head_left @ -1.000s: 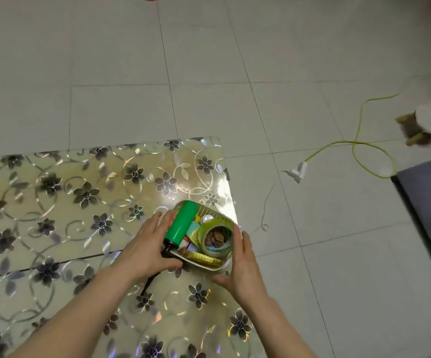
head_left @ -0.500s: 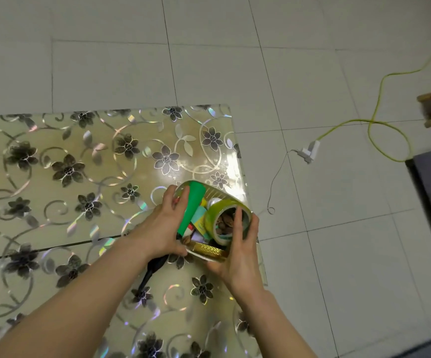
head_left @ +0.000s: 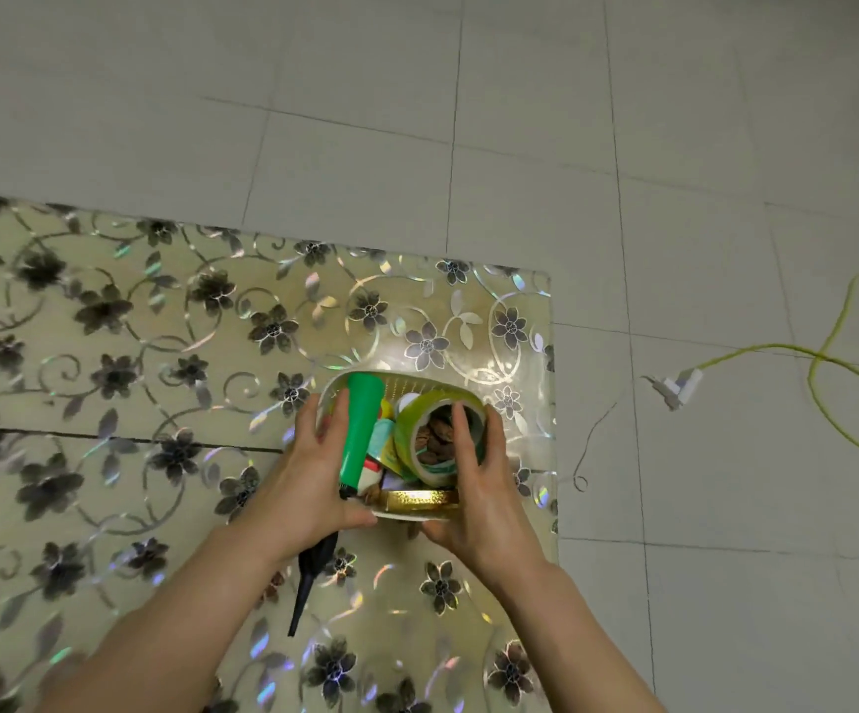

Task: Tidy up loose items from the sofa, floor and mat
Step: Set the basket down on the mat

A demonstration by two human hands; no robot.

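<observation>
Presently small white oval plastic basket [head_left: 350, 385], overfilled, was gripped by left hand [head_left: 309, 486] and right hand [head_left: 484, 501], fingers curled over rims, near right edge of floral glossy mat [head_left: 108, 352]. Risk judged: long green plastic pump [head_left: 360, 434] overhanging, slipped out if basket tilted.

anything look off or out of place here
The green pump sticks out of the overfilled basket, its black nozzle hanging over the mat. A yellow cable with a white plug lies loose on the floor.
</observation>
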